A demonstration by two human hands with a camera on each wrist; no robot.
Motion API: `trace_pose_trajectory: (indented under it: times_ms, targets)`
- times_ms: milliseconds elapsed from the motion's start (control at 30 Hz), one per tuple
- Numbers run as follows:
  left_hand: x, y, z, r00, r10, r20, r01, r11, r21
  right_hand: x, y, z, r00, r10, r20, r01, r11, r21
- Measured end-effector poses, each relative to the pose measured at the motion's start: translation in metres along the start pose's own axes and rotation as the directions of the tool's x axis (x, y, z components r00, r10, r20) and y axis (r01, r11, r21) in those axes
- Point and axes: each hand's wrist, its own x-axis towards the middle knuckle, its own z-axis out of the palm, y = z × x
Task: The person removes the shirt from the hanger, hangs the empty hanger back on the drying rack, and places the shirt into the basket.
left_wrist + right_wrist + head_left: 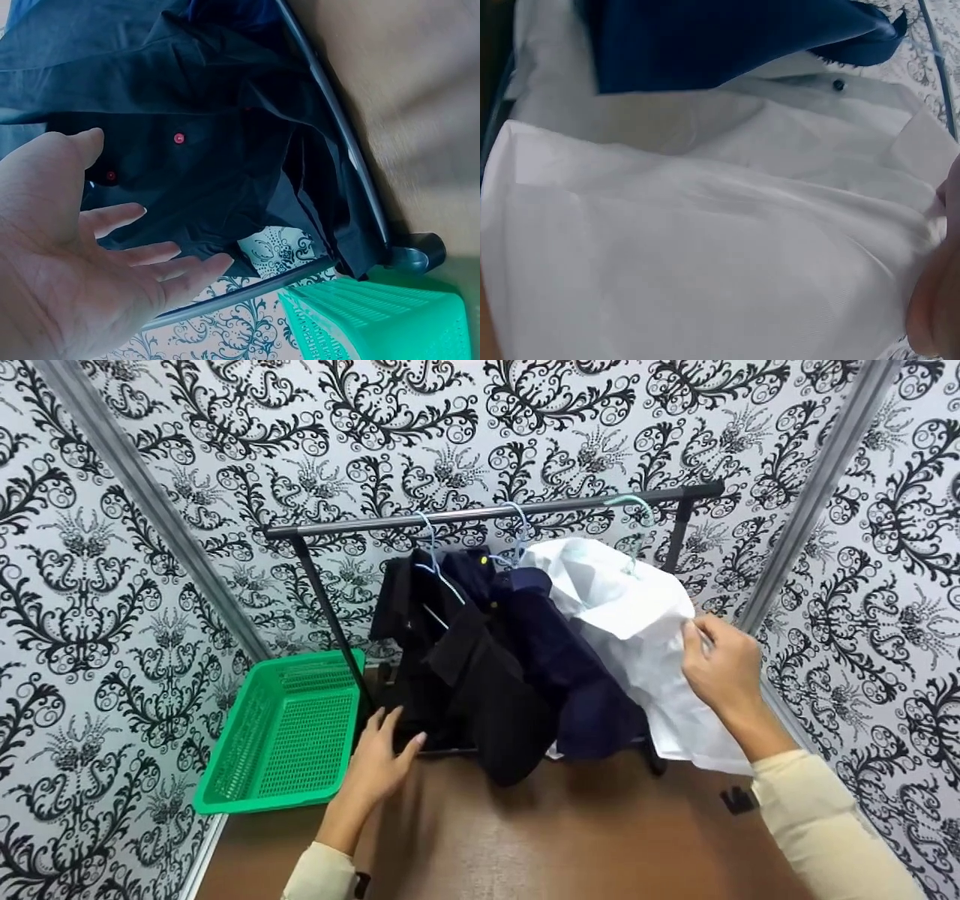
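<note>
A white shirt (637, 607) hangs from a pale green hanger (634, 502) at the right of the rack. My right hand (721, 664) pinches its edge between thumb and fingers; in the right wrist view the white cloth (705, 255) fills most of the picture. Beside it hang a navy shirt (577, 675) and a black shirt (495, 682) on light blue hangers (431, 540). My left hand (379, 757) is held with spread fingers in front of the black shirt's lower left side. Red buttons (179, 139) show on the black cloth in the left wrist view.
A black metal clothes rack (480, 513) stands against the patterned wall (405, 427). Left of it sits a green plastic basket (281, 735). The brown surface (510, 840) lies in front, with a small black object (739, 800) at its right.
</note>
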Motion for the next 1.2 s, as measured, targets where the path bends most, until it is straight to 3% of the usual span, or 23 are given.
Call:
trace_pose_trajectory:
  times_ms: [200,400,500,600,667,767,933,1033,1100,1200]
  targets:
    - [0.0,0.003,-0.003,1.0,0.015,-0.004,-0.015,1.0,-0.001,-0.015,0.014,-0.007,1.0,-0.025,-0.012,0.025,0.998,0.058]
    - [0.0,0.006,-0.001,0.996,0.063,-0.057,-0.064,0.998,-0.003,-0.028,0.023,-0.008,0.999,-0.037,0.013,0.037,0.999,0.032]
    - [0.0,0.007,0.002,0.99,0.1,-0.104,-0.1,0.995,-0.001,-0.031,0.026,-0.008,0.999,-0.033,0.021,0.033,0.999,0.013]
    - [0.0,0.01,0.005,0.971,0.148,-0.186,-0.152,0.988,-0.009,-0.034,0.027,-0.008,0.999,-0.025,0.037,0.025,1.0,0.006]
    - [0.001,0.014,0.006,0.948,0.185,-0.26,-0.194,0.981,-0.01,-0.036,0.027,-0.009,0.998,-0.028,0.049,0.028,1.0,0.005]
    - [0.002,0.021,0.008,0.896,0.241,-0.372,-0.264,0.964,-0.012,-0.039,0.028,-0.008,0.998,-0.046,0.05,0.046,0.999,0.001]
    - [0.006,0.038,0.015,0.801,0.329,-0.501,-0.384,0.923,-0.009,-0.044,0.032,-0.005,0.995,-0.085,0.046,0.085,0.996,-0.016]
    - [0.011,0.053,0.022,0.736,0.38,-0.561,-0.473,0.881,-0.023,-0.048,0.034,-0.003,0.993,-0.111,0.051,0.111,0.994,-0.011]
    - [0.014,0.067,0.027,0.695,0.413,-0.588,-0.54,0.84,-0.048,-0.049,0.035,-0.002,0.991,-0.126,0.049,0.126,0.992,-0.008]
    - [0.018,0.097,0.034,0.653,0.458,-0.603,-0.63,0.771,-0.097,-0.051,0.035,-0.001,0.99,-0.132,0.043,0.132,0.991,-0.008]
